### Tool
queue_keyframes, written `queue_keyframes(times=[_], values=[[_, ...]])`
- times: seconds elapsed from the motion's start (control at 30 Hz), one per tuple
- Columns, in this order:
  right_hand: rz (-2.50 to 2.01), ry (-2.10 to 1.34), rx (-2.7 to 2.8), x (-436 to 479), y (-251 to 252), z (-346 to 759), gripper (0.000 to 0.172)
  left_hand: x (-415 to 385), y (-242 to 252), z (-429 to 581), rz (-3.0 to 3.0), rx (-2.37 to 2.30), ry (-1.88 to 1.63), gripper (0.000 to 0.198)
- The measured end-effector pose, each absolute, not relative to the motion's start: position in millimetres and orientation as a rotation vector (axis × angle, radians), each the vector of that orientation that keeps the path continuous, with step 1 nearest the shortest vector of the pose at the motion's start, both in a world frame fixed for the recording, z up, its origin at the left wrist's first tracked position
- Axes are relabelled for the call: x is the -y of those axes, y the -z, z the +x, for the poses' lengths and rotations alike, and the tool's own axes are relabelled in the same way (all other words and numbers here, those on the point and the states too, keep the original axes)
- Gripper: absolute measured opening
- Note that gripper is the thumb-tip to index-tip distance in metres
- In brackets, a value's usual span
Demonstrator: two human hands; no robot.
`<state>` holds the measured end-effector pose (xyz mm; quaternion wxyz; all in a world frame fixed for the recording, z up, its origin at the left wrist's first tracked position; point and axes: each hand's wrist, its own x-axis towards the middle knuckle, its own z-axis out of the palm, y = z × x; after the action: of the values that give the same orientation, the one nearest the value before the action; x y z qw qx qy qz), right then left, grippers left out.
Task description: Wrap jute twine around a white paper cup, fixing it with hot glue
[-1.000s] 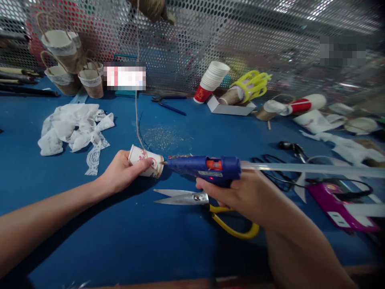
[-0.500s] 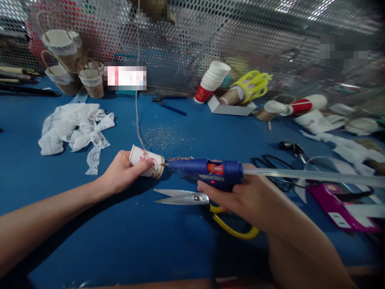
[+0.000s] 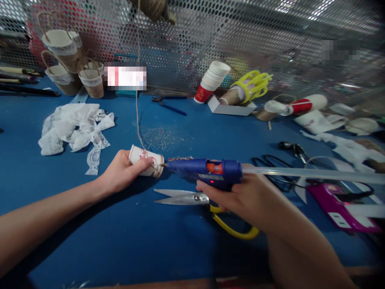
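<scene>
My left hand (image 3: 128,170) is closed around a white paper cup (image 3: 140,154) with a pink print, tipped on its side with its brown-edged end toward the right. Twine (image 3: 137,108) hangs from above and runs down to the cup. In my right hand (image 3: 237,196) is a blue hot glue gun (image 3: 195,168), its small red light lit. The nozzle is at the cup's right end; whether it touches cannot be made out. A long clear glue stick (image 3: 300,173) sticks out of the gun's back. Scissors (image 3: 192,198) with yellow handles lie partly under my right hand.
White lace strips (image 3: 72,124) are heaped at left, below twine-handled cups (image 3: 92,82). Pliers (image 3: 171,105), stacked paper cups (image 3: 212,80) and a white tray (image 3: 231,107) stand toward the perforated metal screen (image 3: 180,52). A black cable (image 3: 270,176) and purple device (image 3: 333,206) lie at right.
Almost nothing differs. The glue gun and my right hand have shifted very slightly left; my left hand still holds the cup in the same place.
</scene>
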<state>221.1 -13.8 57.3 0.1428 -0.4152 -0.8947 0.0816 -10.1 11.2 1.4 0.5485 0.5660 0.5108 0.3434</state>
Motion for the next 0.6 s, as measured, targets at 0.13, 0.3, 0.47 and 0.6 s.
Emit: queue_keyframes(times=[0.13, 0.3, 0.47, 0.6], values=[[-1.178, -0.254, 2.586, 14, -58, 219, 0.030, -10, -2, -10, 1.363, -1.186, -0.821, 0.026], [-1.445, -0.442, 2.373, 13, -56, 216, 0.029, -8, -1, -12, 1.465, -1.151, -0.818, 0.027], [-1.460, -0.430, 2.383, 7, -54, 216, 0.023, -8, 3, -12, 1.512, -1.133, -0.833, 0.027], [-1.312, -0.321, 2.592, 3, -52, 218, 0.019, -6, 4, -12, 1.536, -1.126, -0.839, 0.027]])
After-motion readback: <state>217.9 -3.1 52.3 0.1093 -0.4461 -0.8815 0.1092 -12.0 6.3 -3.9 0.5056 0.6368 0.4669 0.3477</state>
